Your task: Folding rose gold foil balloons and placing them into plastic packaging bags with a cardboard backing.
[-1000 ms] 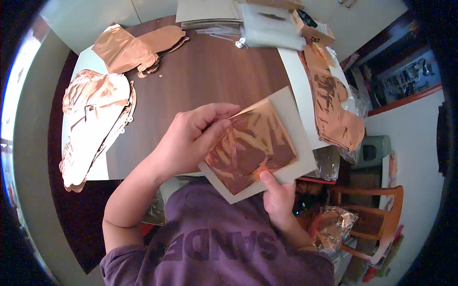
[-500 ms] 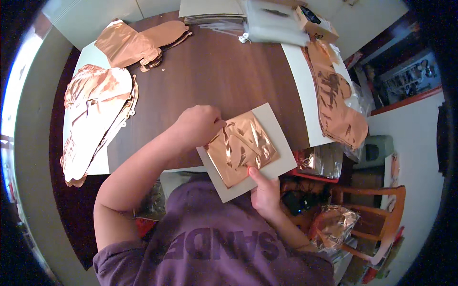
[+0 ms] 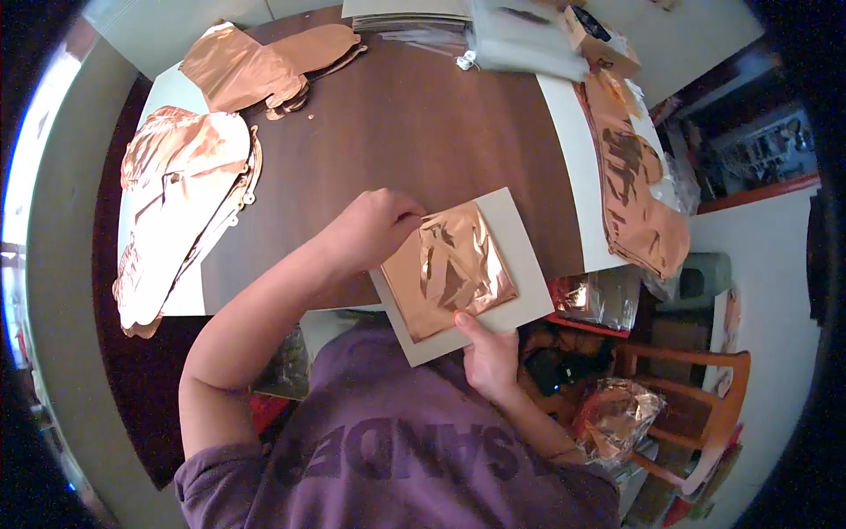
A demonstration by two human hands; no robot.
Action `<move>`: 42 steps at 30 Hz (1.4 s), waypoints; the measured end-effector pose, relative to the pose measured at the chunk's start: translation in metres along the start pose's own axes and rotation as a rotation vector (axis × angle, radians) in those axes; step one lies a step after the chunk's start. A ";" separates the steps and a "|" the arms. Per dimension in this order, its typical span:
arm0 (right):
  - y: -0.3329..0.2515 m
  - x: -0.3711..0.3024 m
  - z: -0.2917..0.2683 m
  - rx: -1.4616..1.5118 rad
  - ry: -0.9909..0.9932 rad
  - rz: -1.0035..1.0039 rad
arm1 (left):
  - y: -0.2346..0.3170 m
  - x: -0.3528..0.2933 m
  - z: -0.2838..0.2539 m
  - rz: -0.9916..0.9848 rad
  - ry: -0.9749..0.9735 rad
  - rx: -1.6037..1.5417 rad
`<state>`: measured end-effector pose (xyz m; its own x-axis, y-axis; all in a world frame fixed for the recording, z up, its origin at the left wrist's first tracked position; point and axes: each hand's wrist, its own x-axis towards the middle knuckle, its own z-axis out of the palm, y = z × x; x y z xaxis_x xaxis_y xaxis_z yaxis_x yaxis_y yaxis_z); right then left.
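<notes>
A square of folded rose-gold foil [image 3: 454, 269], seemingly a flat foil balloon, lies on a pale square card [image 3: 520, 242] just over the table's front edge. My right hand [image 3: 489, 360] grips the card's near edge, its thumb pressed on the foil and its other fingers hidden underneath. At the upper left corner of the foil, my left hand [image 3: 374, 231] is closed, fingertips pinching the foil's edge; the card's left corner is partly behind it. The foil is creased and shiny, with card showing mainly along its right and near sides.
Flat rose-gold foil balloons lie in piles at the left [image 3: 181, 189], far left [image 3: 251, 66] and right [image 3: 630, 176] of the brown table [image 3: 423, 123]. Stacked cards [image 3: 405, 11], clear plastic bags [image 3: 520, 44] and a small box [image 3: 604, 44] stand along the back. A wooden chair [image 3: 723, 397] is at the lower right.
My left hand has shifted slightly right and up along the foil's corner. The foil looks flatter, with its creases changed. The card has tilted a little; my right hand keeps its grip.
</notes>
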<state>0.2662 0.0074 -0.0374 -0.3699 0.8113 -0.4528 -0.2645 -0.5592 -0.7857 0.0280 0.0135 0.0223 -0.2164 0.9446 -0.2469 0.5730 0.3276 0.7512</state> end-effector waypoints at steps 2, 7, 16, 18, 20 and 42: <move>0.000 0.000 0.001 -0.033 0.001 0.000 | -0.001 0.001 0.001 0.001 0.026 -0.038; 0.003 0.002 0.006 -0.060 -0.020 -0.103 | -0.026 0.013 0.014 0.040 0.145 -0.268; 0.012 0.008 0.015 -0.024 0.009 -0.156 | -0.011 0.011 0.017 0.098 0.330 0.686; 0.011 0.009 0.020 -0.068 -0.013 -0.222 | -0.009 0.006 0.025 0.146 0.395 0.803; 0.013 0.010 0.019 -0.122 -0.006 -0.244 | -0.004 -0.010 0.034 0.207 0.392 0.890; -0.040 0.083 0.062 -1.585 -0.685 -0.947 | -0.034 -0.050 0.076 0.279 0.355 0.671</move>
<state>0.1909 0.0870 -0.0173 -0.9385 0.2988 0.1729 0.2046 0.8849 -0.4184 0.0794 -0.0435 -0.0378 -0.1693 0.9672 0.1893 0.9708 0.1305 0.2013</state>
